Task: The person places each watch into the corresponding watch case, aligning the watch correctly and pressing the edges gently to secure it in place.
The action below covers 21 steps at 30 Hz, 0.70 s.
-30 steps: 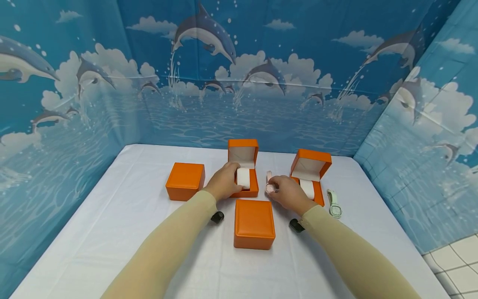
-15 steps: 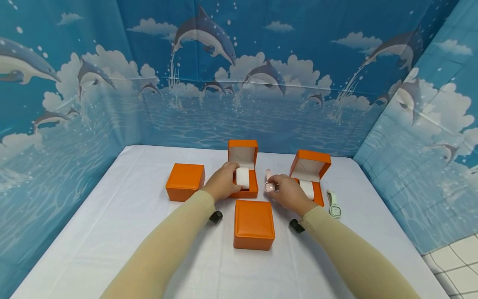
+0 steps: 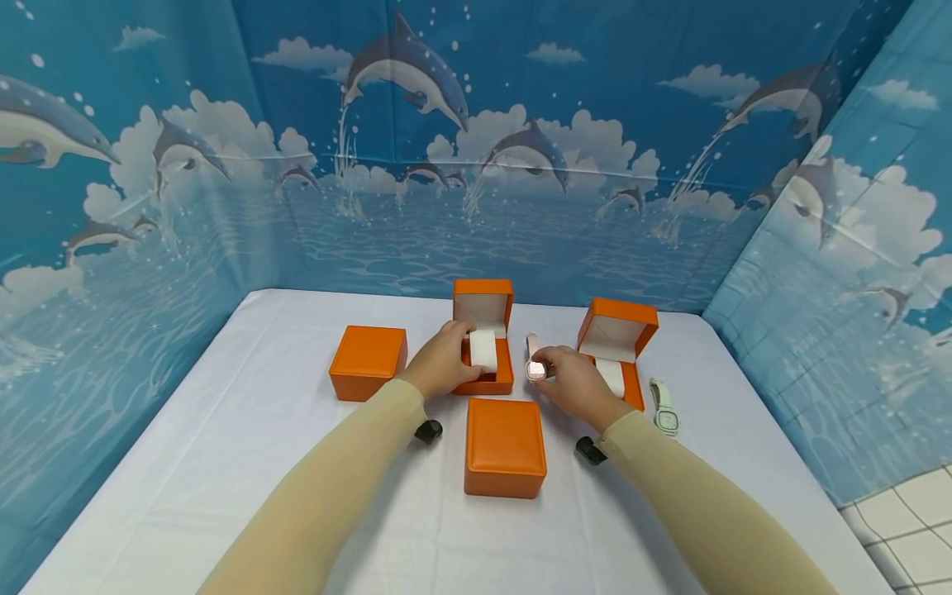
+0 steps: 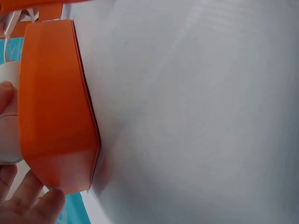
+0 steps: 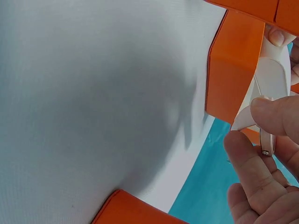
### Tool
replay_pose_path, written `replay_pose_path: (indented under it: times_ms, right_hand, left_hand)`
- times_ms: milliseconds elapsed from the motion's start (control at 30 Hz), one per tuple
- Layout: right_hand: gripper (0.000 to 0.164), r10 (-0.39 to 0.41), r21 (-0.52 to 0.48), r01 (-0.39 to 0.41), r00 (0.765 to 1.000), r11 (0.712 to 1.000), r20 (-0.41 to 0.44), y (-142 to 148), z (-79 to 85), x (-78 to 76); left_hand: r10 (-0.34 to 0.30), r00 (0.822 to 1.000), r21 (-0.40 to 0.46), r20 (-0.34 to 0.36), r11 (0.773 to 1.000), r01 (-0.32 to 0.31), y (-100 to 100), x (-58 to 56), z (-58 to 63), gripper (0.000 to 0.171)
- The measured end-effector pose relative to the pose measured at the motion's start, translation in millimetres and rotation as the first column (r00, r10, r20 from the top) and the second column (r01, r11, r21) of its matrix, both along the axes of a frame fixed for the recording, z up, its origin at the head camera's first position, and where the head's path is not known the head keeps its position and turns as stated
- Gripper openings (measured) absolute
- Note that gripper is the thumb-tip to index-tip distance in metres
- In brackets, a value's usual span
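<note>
Pink watch [image 3: 535,370] shifts slightly, right hand [image 3: 574,383] pinching it; left hand [image 3: 439,361] grips white cushion [image 3: 483,351] in open orange box [image 3: 505,365].

The backdrop [image 3: 335,223] across the top shows blue, printed with grey-and-white dolphins [image 3: 405,62] and white clouds [image 3: 554,54]; mid-frame boxes [image 3: 506,434] are orange, their cushions [image 3: 483,351] white; pink watch [image 3: 535,368] right of centre; pale green watch [image 3: 664,406] farther right; tablecloth [image 3: 223,413] white
</note>
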State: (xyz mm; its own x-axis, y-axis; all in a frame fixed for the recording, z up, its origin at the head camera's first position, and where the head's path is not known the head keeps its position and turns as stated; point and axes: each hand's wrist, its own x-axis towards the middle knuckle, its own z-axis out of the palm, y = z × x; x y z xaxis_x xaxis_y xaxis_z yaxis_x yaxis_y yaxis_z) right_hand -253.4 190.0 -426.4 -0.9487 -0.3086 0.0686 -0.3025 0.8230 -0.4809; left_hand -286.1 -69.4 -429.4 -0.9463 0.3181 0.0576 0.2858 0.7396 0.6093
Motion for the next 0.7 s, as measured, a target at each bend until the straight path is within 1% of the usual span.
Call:
replay_pose_path:
  times_ms: [133, 300, 367, 567, 700]
  right_hand:
    - [0.038, -0.002, 0.004, 0.002, 1.0, 1.0, -0.011, -0.2, 1.3, 1.0]
    - [0.04, -0.022, 0.003, 0.022, 1.0, 1.0, -0.016, -0.8, 6.3, 3.6]
    - [0.04, -0.015, -0.004, 0.015, 1.0, 1.0, -0.028, -1.1, 9.3, 4.5]
    - [0.037, 0.002, -0.028, -0.004, 0.997, 1.0, -0.072, -2.6, 19.2, 8.1]
    - [0.039, 0.002, -0.054, -0.007, 0.996, 0.998, -0.091, -4.0, 23.8, 10.9]
  left_hand:
    - [-0.008, 1.0, 0.01, -0.014, 1.0, 0.008, -0.8, 1.2, -0.4, 0.081]
    - [-0.017, 0.999, 0.027, -0.046, 0.999, 0.019, -1.8, 3.1, 1.0, 0.078]
    - [-0.021, 0.998, 0.036, -0.053, 0.999, 0.023, -2.1, 4.2, 2.4, 0.077]
    - [-0.039, 0.997, 0.07, -0.06, 0.997, 0.043, -1.7, 9.8, 10.1, 0.078]
    - [-0.056, 0.996, 0.073, -0.064, 0.995, 0.061, -1.5, 12.6, 15.5, 0.077]
